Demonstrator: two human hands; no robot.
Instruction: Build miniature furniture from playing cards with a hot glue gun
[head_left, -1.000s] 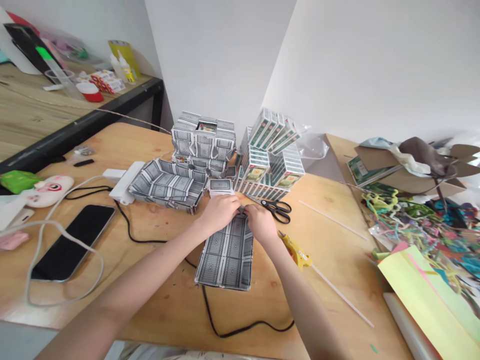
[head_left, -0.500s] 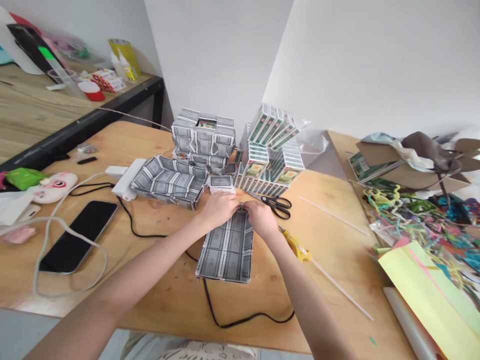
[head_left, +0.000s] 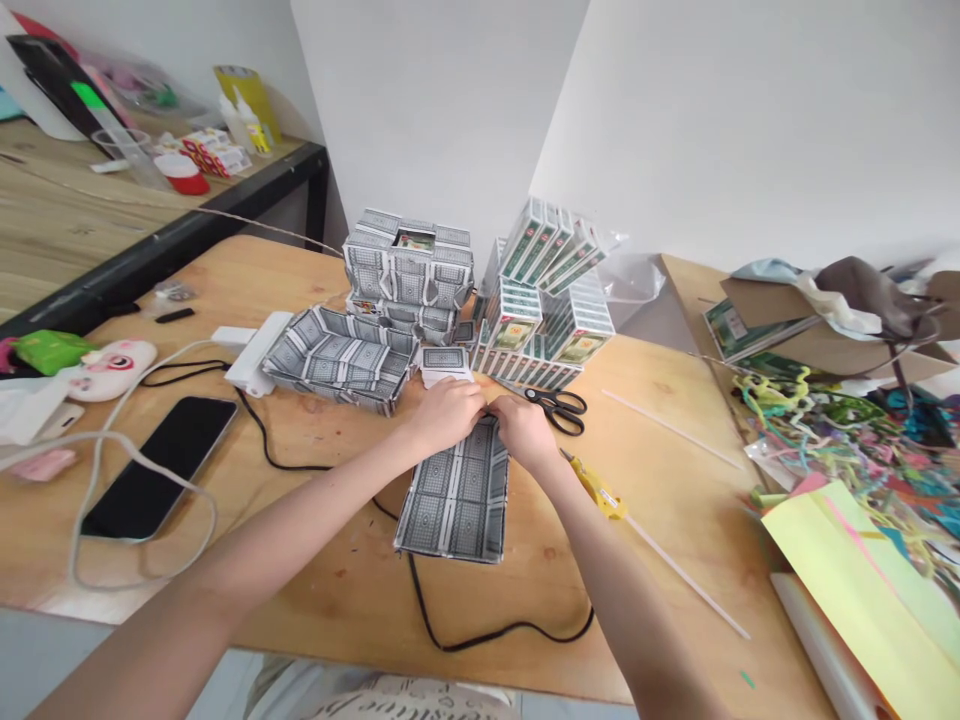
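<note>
A flat sheet of joined grey-patterned playing cards (head_left: 456, 494) lies on the wooden table (head_left: 675, 480) in front of me. My left hand (head_left: 444, 412) and my right hand (head_left: 525, 430) meet at its far edge, fingers curled and pinching that edge together. A small stack of loose cards (head_left: 444, 364) sits just beyond my left hand. A shallow tray made of cards (head_left: 337, 358) lies to the left of it. A taller card-built box (head_left: 409, 270) stands behind the tray.
Sealed card packs (head_left: 547, 310) are piled at the back. Black scissors (head_left: 559, 407) and a yellow glue gun (head_left: 596, 487) lie right of my hands; its black cord (head_left: 465, 635) runs under the sheet. A phone (head_left: 161, 465) lies left. Coloured paper scraps (head_left: 847, 450) fill the right.
Both hands stay pinched on the sheet's far edge; they have shifted only slightly, with the fingers pressing closer together. The view has drifted a little.
</note>
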